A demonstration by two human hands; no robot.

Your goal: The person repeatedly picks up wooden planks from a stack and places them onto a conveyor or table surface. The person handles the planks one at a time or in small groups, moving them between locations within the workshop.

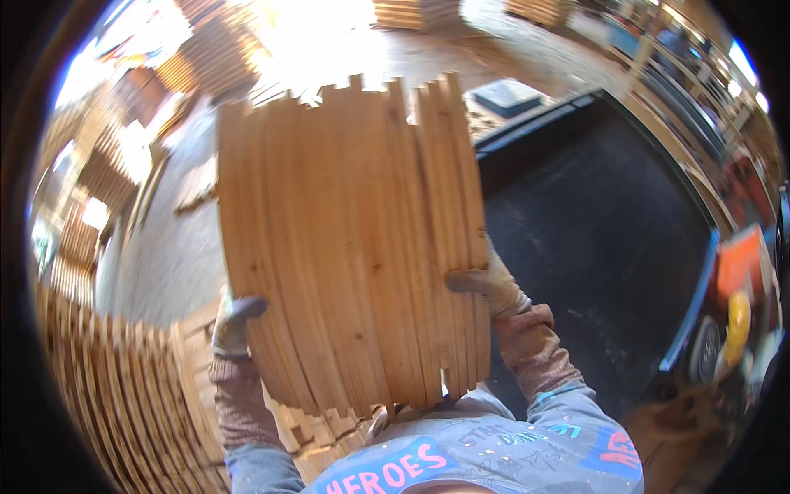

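A wide bundle of narrow wooden strips [354,239] is held up in front of my chest, the strips side by side with uneven ends at top and bottom. My left hand [237,319], in a grey work glove, grips the bundle's left edge with the thumb over the front strip. On the opposite edge my right hand [494,284], gloved too, clamps the strips with its thumb across the face. The fingers of both hands are hidden behind the wood. Right beside the bundle lies a large black flat-topped table [601,247] with a raised rim.
Stacked wooden slats [115,387] fill the lower left. More wood stacks [210,58] stand at the far left and back. Along the right are an orange machine part [739,263], a yellow hose [737,317] and a wheel [705,350]. A dark blue box [506,97] sits beyond the table.
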